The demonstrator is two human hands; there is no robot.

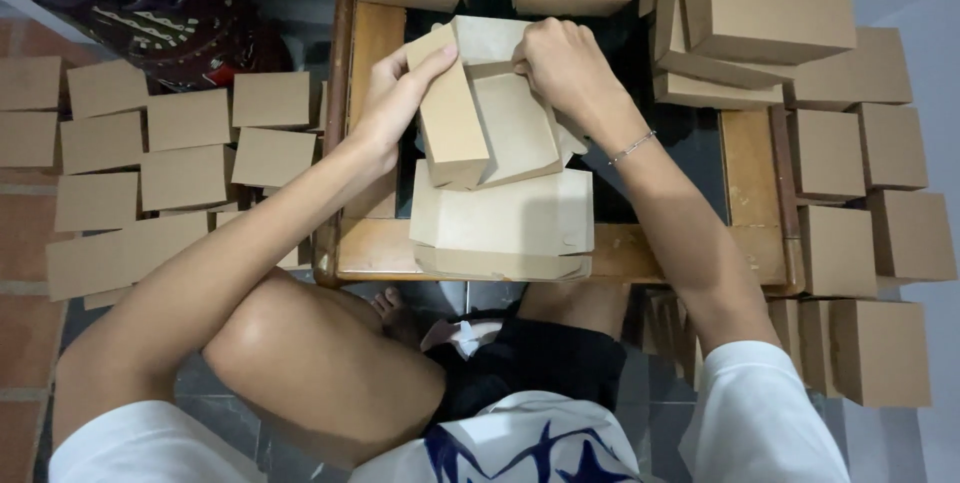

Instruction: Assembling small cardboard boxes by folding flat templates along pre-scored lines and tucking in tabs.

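Observation:
A half-folded brown cardboard box (500, 128) stands tilted on a small wooden table (750, 158). My left hand (395, 98) grips its raised left side wall, thumb over the top edge. At the box's top right corner my right hand (565, 63) pinches a flap; a thin bracelet circles that wrist. Under the box lies a stack of flat, unfolded box blanks (500, 228) near the table's front edge.
Finished brown boxes (770, 3) are piled at the table's back and right side, and more stand on the floor at right (880, 243). Flat cardboard pieces (150, 163) cover the floor at left. My bare knee (320, 353) is below the table's front.

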